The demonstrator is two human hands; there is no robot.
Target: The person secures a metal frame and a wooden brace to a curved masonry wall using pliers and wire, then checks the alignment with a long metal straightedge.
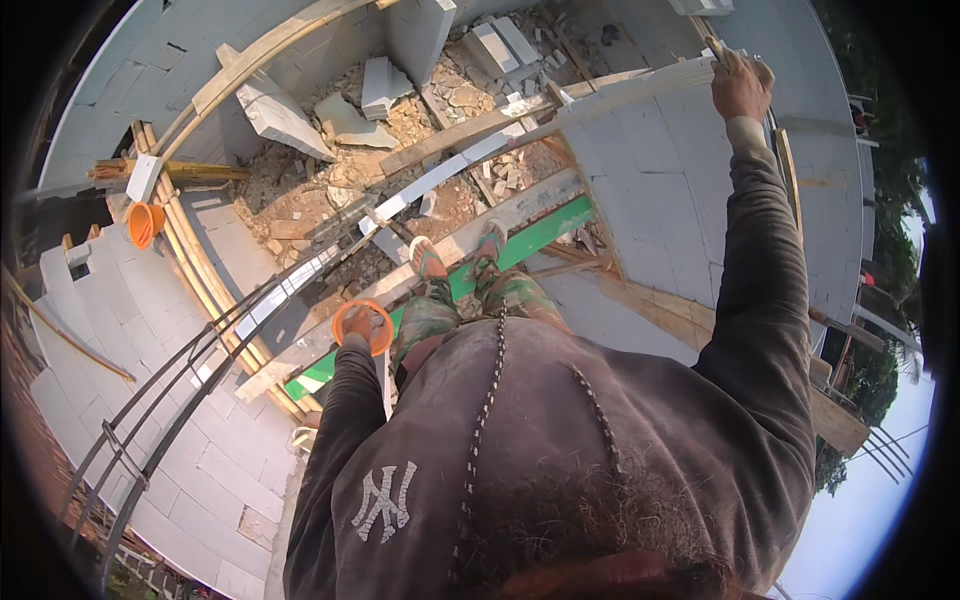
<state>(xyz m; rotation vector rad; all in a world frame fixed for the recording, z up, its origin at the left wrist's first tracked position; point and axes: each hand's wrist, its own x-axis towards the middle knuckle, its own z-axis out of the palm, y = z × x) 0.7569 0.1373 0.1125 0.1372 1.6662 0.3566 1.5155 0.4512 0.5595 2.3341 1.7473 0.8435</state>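
Note:
Low on the left, my left hand (356, 322) grips an orange bucket (386, 335), its fingers over the rim and inside. Some greyish stuff shows in the bucket beside the fingers. My right arm is stretched far out to the upper right. There my right hand (742, 88) is closed at the top of a grey block wall (650, 150). A short tan end (714, 47) pokes out past its fingers; what the hand holds is too small to tell. My feet (428, 258) stand on a wooden plank with a green board (545, 232) alongside it.
Vertical steel bars (165, 440) rise at the left, near bamboo poles (195, 260) and a second orange bucket (145, 224). Below the planks lies rubble (350, 170) with loose pale blocks (285, 122). A narrow white strip (440, 178) crosses in front of my feet.

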